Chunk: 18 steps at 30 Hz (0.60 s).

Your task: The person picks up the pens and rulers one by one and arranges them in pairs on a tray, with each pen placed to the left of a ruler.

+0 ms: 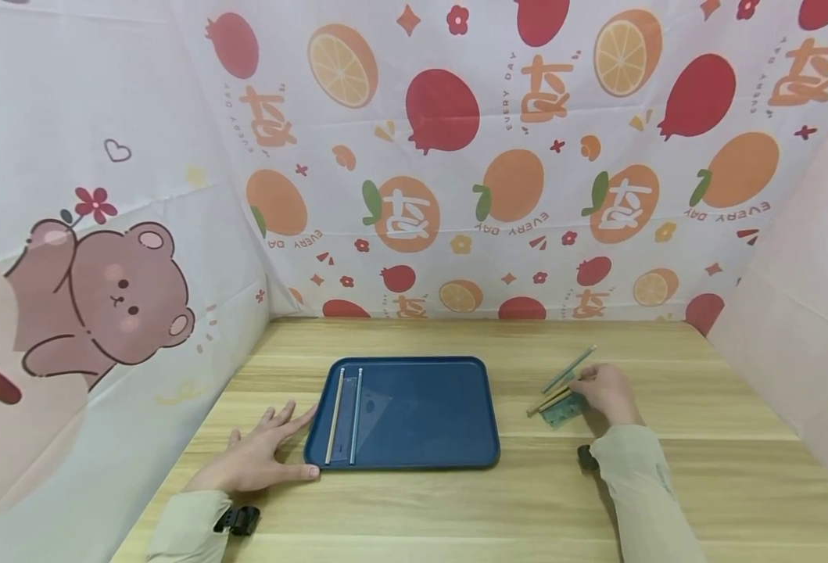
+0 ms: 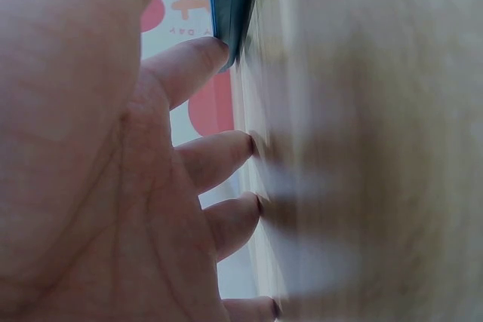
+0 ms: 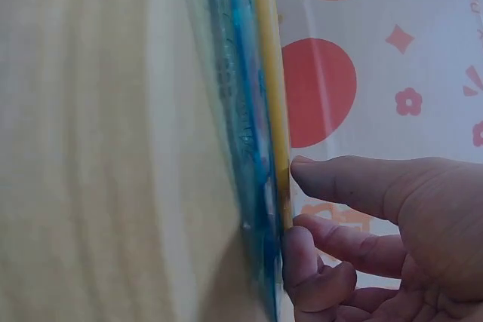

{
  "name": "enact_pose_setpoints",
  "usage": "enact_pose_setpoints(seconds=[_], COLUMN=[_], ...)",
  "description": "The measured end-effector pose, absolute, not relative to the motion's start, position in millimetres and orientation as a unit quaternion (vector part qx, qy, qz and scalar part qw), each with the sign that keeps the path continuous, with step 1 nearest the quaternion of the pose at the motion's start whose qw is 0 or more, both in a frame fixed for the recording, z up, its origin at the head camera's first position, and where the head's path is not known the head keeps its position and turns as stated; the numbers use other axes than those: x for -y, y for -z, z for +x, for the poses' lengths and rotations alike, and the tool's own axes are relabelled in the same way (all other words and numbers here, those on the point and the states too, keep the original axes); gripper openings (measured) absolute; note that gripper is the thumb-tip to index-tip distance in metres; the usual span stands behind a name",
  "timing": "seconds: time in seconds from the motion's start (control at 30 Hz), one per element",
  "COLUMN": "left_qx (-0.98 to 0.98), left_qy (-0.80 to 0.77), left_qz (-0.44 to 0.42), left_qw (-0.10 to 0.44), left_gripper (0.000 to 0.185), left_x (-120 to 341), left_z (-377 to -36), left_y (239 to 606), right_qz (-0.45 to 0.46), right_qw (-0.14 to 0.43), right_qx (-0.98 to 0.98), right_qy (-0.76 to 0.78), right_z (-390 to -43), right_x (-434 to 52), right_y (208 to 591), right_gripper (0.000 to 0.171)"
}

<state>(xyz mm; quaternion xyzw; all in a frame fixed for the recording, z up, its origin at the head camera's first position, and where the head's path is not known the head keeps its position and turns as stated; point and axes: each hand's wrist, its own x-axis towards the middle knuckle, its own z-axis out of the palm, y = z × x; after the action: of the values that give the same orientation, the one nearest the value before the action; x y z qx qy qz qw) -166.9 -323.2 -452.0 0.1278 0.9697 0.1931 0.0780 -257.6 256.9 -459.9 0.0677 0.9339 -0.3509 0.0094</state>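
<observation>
My left hand point(image 1: 262, 453) is at the left end of the blue tray point(image 1: 428, 414), fingers spread, thumb by the front corner and index finger at the side rim. In the left wrist view, one fingertip touches the tray's edge while other fingertips rest on the table. Off to the tray's right, my right hand point(image 1: 607, 392) pinches a yellow pencil point(image 3: 273, 73) between thumb and curled fingers. Under and beside it lies a translucent teal ruler or stencil point(image 1: 563, 410), partly covered by the hand. A blue pencil point(image 1: 568, 369) lies just behind, slanting away.
Inside the tray, along its left side, lie a yellow pencil point(image 1: 335, 414), a clear ruler point(image 1: 345, 418), a light blue pencil point(image 1: 356, 414) and a transparent triangle point(image 1: 373, 410). Printed cloth point(image 1: 456, 195) walls stand behind and beside the wooden table point(image 1: 421, 516).
</observation>
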Motion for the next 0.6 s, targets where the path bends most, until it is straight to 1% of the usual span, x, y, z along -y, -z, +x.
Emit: enact_pose_setpoints(seconds=[0.1,0.3,0.37,0.43,0.53,0.6], left_qx=[-0.970,-0.970,-0.969,-0.968,-0.967,-0.967], left_qy=[-0.195,-0.195,-0.199,-0.205,-0.210,-0.209], left_qz=[0.127,0.128,0.124,0.119,0.113,0.112], left_qw=[0.073,0.069,0.073,0.080,0.089,0.091], left_gripper=[0.108,0.108,0.108,0.108,0.108,0.108], left_x=[323.1,322.8,322.8,322.5,321.9,321.6], left_z=[-167.1,-167.9,-167.7,-167.3,-166.6,-166.9], left_y=[451.6,449.6,450.3,451.2,452.1,452.1], right_qz=[0.055,0.058,0.061,0.065,0.075,0.082], right_qw=[0.002,0.008,0.010,0.011,0.016,0.017], right_qx=[-0.942,-0.948,-0.950,-0.951,-0.950,-0.949], right_qy=[0.331,0.314,0.306,0.301,0.302,0.304], right_z=[-261.6,-271.3,-274.0,-276.0,-278.9,-281.6], right_x=[-256.9,-259.8,-260.8,-261.3,-260.7,-260.1], right_y=[456.3,451.4,450.9,450.7,450.7,450.8], right_gripper=[0.047,0.053,0.051,0.046,0.030,0.024])
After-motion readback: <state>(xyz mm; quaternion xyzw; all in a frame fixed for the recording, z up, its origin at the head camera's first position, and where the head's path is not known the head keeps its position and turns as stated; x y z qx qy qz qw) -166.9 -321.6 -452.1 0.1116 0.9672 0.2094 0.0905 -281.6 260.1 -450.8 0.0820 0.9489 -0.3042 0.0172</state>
